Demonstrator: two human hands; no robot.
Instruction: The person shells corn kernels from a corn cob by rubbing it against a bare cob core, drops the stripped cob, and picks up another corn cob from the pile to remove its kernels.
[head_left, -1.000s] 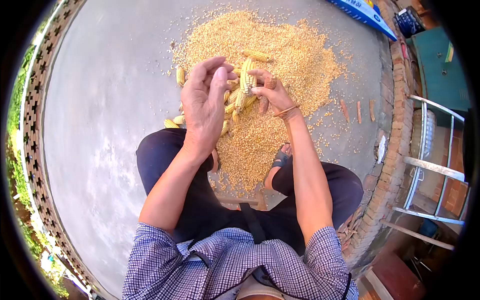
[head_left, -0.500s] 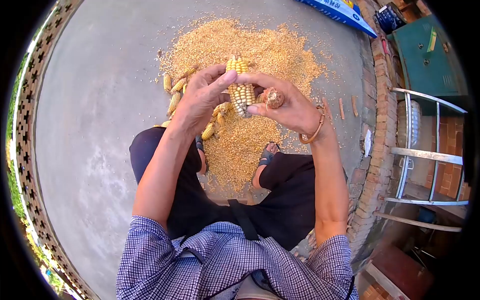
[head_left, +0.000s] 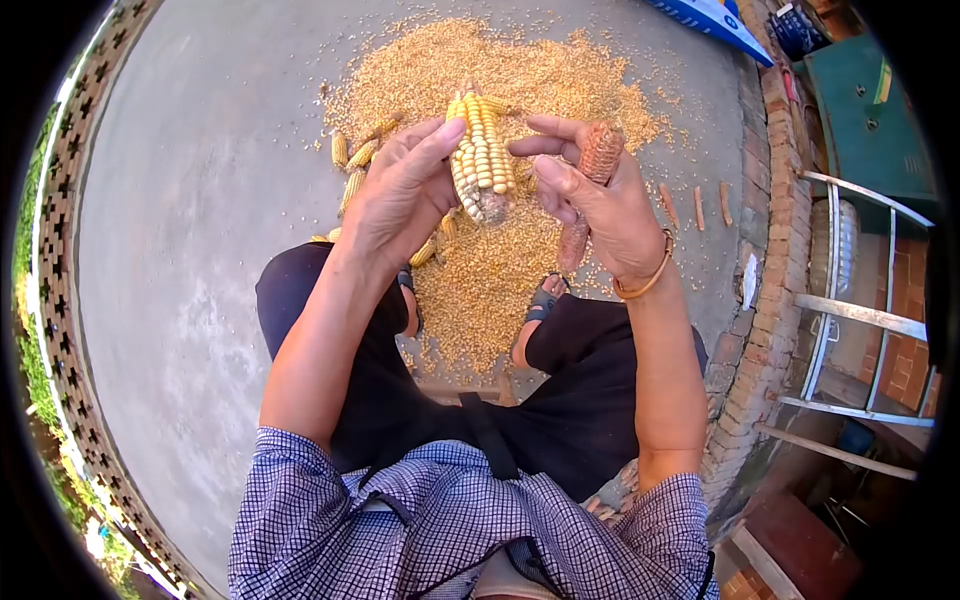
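Note:
My left hand (head_left: 405, 180) is closed on an ear of corn (head_left: 483, 150), held upright above the kernels. Yellow kernels cover most of the ear, and its lower end looks greyish. Just to the right, my right hand (head_left: 605, 205) is closed around a bare reddish corn cob (head_left: 602, 152), whose lower end shows beneath the fingers. Its thumb and fingertips point toward the ear, with a small gap between. Below both hands spreads a pile of loose kernels (head_left: 490, 290). Several unshelled ears (head_left: 355, 190) lie left of it, partly hidden by my left hand.
Several stripped cobs (head_left: 698, 208) lie on the concrete floor (head_left: 180, 250) to the right. Along that side runs a brick edge (head_left: 775, 200), with a metal ladder (head_left: 865, 313) and a green cabinet (head_left: 870, 115) beyond. A blue bag (head_left: 715, 25) lies at the top right.
My right hand has come away from the ear to the right and turned, so the cob in it now shows lengthwise. My left hand keeps the ear, which is slightly tilted.

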